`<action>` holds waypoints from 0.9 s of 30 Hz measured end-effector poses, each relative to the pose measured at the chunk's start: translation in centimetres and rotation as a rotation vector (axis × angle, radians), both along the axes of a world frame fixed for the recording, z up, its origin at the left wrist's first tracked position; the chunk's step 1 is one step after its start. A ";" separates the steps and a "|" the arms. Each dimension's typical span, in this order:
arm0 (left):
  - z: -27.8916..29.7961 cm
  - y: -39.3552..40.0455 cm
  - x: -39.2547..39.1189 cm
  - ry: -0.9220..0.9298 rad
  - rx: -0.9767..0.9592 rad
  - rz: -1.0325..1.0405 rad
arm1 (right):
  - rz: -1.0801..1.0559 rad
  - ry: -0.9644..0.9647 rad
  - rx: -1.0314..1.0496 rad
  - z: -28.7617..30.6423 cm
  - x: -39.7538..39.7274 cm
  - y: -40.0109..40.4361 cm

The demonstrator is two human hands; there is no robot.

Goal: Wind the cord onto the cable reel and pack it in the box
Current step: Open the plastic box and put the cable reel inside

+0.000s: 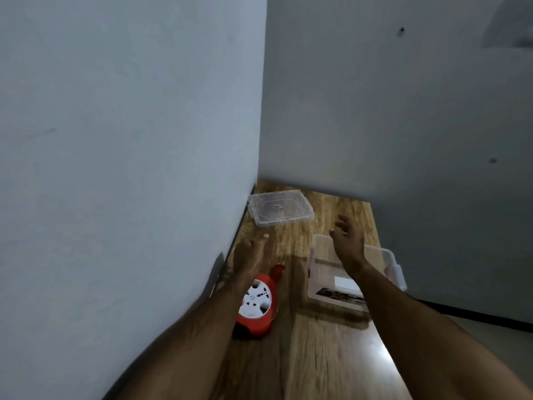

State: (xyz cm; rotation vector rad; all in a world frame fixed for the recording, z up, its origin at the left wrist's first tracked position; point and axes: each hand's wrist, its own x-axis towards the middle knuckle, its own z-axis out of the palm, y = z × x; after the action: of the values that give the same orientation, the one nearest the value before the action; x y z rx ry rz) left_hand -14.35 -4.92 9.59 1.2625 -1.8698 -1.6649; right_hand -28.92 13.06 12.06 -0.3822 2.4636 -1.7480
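A red cable reel point(259, 307) with a white socket face lies on the wooden table point(305, 359), partly under my left forearm. No loose cord shows. A clear plastic box point(317, 287) stands to its right, lid off, with a card or label at its bottom. Its clear lid point(279, 210) lies flat at the far end near the wall corner. My left hand point(251, 252) hovers beyond the reel, fingers loosely apart, holding nothing. Over the far rim of the box my right hand point(347, 241) is stretched forward, fingers spread and empty.
A pale wall runs close along the table's left edge and another closes the far end. The table's right edge drops to a grey floor with a dark skirting.
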 end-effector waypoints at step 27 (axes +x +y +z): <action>-4.1 5.7 11.9 -0.117 -0.219 0.077 | 0.215 -0.379 0.058 -9.8 15.3 -4.8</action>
State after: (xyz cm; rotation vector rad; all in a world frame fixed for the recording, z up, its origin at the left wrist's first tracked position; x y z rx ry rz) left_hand -2.48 0.78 5.44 1.3459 -1.9810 -1.3323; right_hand -13.62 8.23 2.29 -0.2690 2.1160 -1.5002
